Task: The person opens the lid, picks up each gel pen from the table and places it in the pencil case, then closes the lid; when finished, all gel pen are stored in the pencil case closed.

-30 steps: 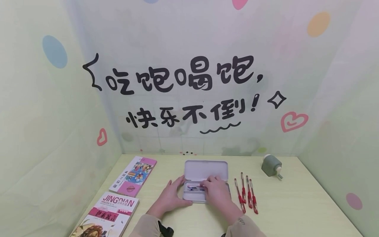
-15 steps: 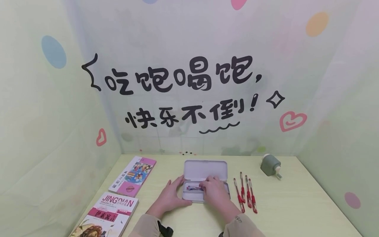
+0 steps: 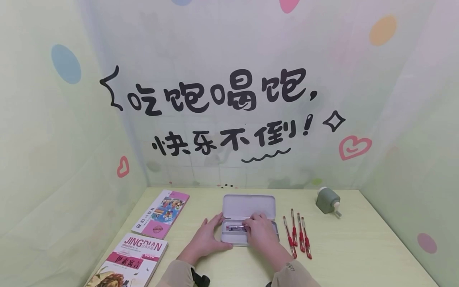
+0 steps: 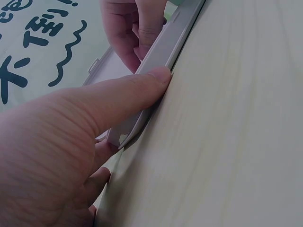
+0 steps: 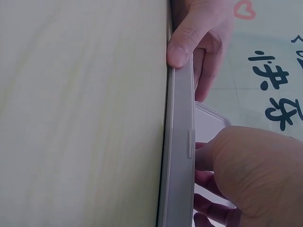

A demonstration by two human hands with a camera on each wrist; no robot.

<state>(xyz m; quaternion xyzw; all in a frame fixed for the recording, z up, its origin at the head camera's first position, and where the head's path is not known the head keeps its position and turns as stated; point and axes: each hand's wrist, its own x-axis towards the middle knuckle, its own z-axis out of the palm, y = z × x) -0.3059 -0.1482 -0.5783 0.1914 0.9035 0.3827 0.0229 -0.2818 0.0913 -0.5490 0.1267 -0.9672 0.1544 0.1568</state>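
Note:
A pale metal pencil case (image 3: pixel 234 239) lies open on the table, its lid (image 3: pixel 249 205) tipped back. My left hand (image 3: pixel 206 238) grips the case's left end, thumb along the front wall (image 4: pixel 156 75) and fingers around the side. My right hand (image 3: pixel 263 233) reaches into the rear compartment, its curled fingers at the right end of the pens (image 3: pixel 234 228) lying there. The right fingertips are hidden from above; in the right wrist view the fingers (image 5: pixel 206 182) dip behind the case's front wall.
Several red-capped pens (image 3: pixel 301 235) lie to the right of the case. A grey-green pencil sharpener (image 3: pixel 328 200) with a crank stands at the back right. Two books, a pink one (image 3: pixel 161 213) and a thicker one (image 3: pixel 130 259), lie along the left side of the table.
The pens inside the case have shifted slightly under my right hand's fingers. My left hand keeps its grip, and the case stays in place.

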